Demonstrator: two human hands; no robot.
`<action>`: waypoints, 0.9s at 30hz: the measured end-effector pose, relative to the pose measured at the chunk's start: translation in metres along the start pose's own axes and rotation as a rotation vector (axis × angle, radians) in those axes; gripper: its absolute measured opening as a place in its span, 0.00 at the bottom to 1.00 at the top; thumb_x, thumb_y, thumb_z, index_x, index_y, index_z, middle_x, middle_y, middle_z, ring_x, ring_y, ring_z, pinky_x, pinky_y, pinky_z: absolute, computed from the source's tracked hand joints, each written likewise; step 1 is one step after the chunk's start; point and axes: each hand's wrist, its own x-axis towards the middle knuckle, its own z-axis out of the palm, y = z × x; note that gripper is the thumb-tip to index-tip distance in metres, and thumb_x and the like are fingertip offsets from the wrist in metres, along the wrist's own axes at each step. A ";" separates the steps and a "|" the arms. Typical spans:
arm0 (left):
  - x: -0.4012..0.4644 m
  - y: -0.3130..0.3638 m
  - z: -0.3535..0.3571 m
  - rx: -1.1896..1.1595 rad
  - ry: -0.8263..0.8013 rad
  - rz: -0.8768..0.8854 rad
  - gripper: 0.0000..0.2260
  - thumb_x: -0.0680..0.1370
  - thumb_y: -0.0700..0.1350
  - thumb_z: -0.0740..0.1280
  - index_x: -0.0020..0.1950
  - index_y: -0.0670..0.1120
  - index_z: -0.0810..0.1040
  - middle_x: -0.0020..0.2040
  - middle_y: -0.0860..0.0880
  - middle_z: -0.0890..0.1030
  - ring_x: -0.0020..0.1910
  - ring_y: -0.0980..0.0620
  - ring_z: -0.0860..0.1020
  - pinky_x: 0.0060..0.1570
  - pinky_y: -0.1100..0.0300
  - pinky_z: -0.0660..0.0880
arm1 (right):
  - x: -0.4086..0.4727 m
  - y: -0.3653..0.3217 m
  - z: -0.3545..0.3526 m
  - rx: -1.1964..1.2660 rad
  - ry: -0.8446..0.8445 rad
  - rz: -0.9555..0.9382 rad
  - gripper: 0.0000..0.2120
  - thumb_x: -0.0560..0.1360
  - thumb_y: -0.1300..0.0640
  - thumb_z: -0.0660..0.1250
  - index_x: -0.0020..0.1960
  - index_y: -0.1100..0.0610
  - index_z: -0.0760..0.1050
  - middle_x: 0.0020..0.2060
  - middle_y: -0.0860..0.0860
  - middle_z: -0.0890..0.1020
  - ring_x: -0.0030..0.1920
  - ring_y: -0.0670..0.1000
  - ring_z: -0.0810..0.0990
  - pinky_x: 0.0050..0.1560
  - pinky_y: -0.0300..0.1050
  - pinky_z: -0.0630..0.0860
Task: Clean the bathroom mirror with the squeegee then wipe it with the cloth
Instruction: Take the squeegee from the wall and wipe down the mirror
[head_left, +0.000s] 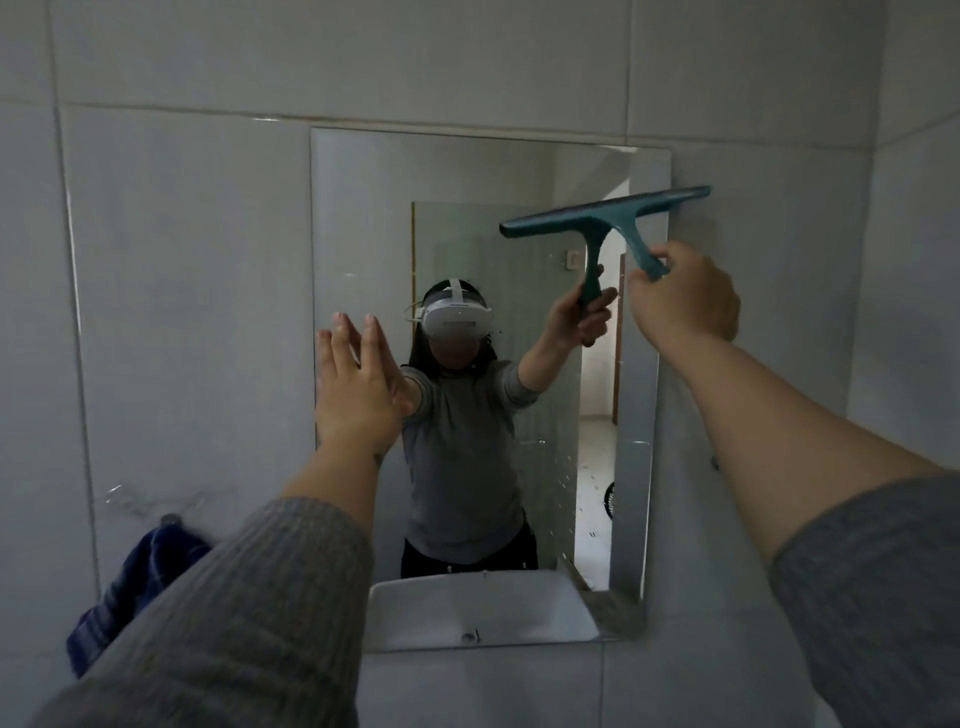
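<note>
A rectangular mirror (363, 208) hangs on the grey tiled wall. My right hand (685, 301) grips the handle of a teal squeegee (613, 213), whose blade lies against the mirror's upper right part and sticks out past its right edge. My left hand (358, 384) is flat with fingers spread at the mirror's left edge, and holds nothing. A dark blue cloth (135, 582) hangs from a wall hook at the lower left, partly hidden by my left sleeve. Small water drops dot the glass at the lower right.
The mirror reflects a person with a headset, a white sink and an open doorway. A wall corner runs down the far right. A hook (169, 519) sits on the tiles above the cloth.
</note>
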 end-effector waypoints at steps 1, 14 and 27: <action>0.001 0.000 0.001 0.005 0.006 0.003 0.48 0.72 0.47 0.71 0.77 0.50 0.36 0.77 0.43 0.36 0.76 0.41 0.36 0.74 0.49 0.45 | -0.005 0.001 0.005 0.063 -0.002 0.039 0.06 0.76 0.50 0.65 0.52 0.45 0.74 0.43 0.47 0.81 0.39 0.52 0.81 0.38 0.46 0.79; 0.003 -0.004 0.003 -0.018 0.026 0.028 0.46 0.73 0.48 0.70 0.77 0.50 0.39 0.78 0.43 0.38 0.76 0.41 0.37 0.74 0.48 0.43 | -0.076 -0.037 0.052 0.581 -0.077 0.350 0.09 0.79 0.56 0.63 0.58 0.56 0.72 0.34 0.50 0.80 0.19 0.45 0.75 0.19 0.36 0.73; -0.015 -0.033 -0.016 -0.052 0.078 -0.036 0.48 0.72 0.55 0.71 0.77 0.50 0.39 0.79 0.48 0.41 0.77 0.46 0.41 0.74 0.41 0.50 | -0.137 -0.095 0.104 0.362 -0.214 0.053 0.13 0.76 0.53 0.66 0.59 0.53 0.73 0.51 0.55 0.83 0.44 0.56 0.84 0.42 0.55 0.82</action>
